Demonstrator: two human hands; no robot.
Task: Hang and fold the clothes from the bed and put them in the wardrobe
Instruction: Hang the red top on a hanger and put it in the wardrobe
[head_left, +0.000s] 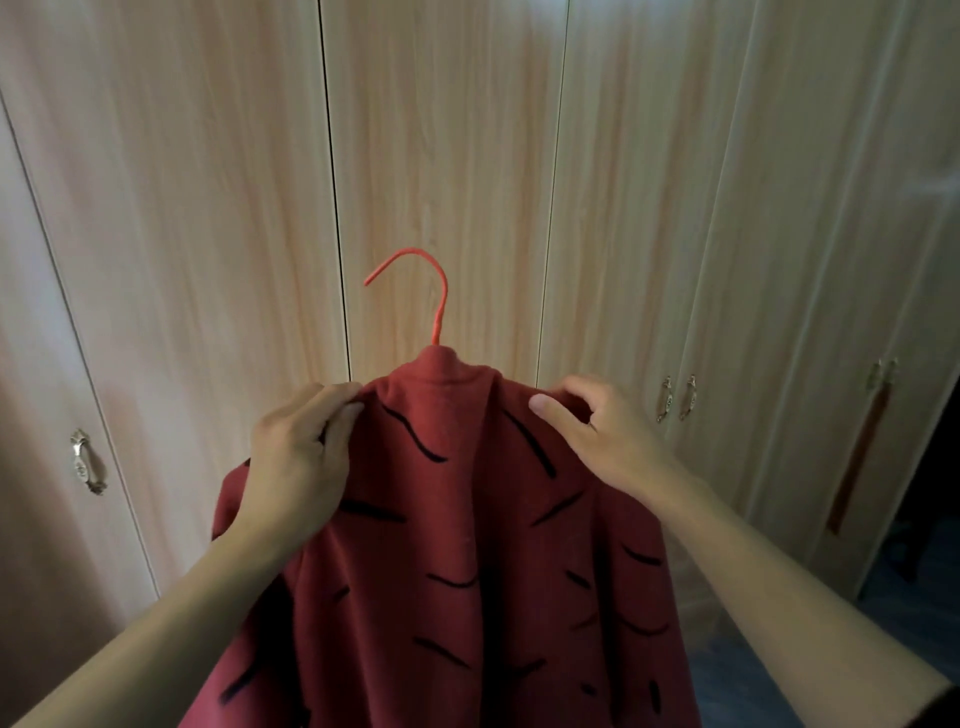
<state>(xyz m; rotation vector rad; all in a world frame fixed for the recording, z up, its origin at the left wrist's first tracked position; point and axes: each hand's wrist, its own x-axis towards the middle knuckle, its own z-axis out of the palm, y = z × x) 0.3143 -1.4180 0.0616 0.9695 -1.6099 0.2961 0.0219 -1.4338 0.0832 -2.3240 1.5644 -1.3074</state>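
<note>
A: Big stuff first, what fills the view?
B: Wardrobe, pale wood, every door in view closed. It stands right in front of the person.
A: Task thing?
B: Red top with black dashes, held up in front of the middle doors, running off the bottom of the view. Not in the wardrobe, not on any rail. Bed isn't in view.
A: Hands?
B: Left hand grips the top's left shoulder, fingers curled round the cloth edge. Right hand grips the other shoulder, thumb laid on the front, fingers wrapped behind. Both are clamped on fabric, neither spread.
A: Hanger?
B: Red hanger. Only the hook shows, poking up out of the collar. Its arms are inside the top, so I can't tell how well they sit.
A: Step?
B: I'd call it hanging. The top is on the hanger, gripped at both shoulders, about ready to go in.
A: Next move?
B: My guess is one hand lets go and takes the hook or neck, then the other pulls a door handle. There's a pair just right of the right hand and one far left. Then hook it onto a rail inside, which is hidden.
A: Risk?
B: The top could slide off one side while a single hand carries it.
</note>
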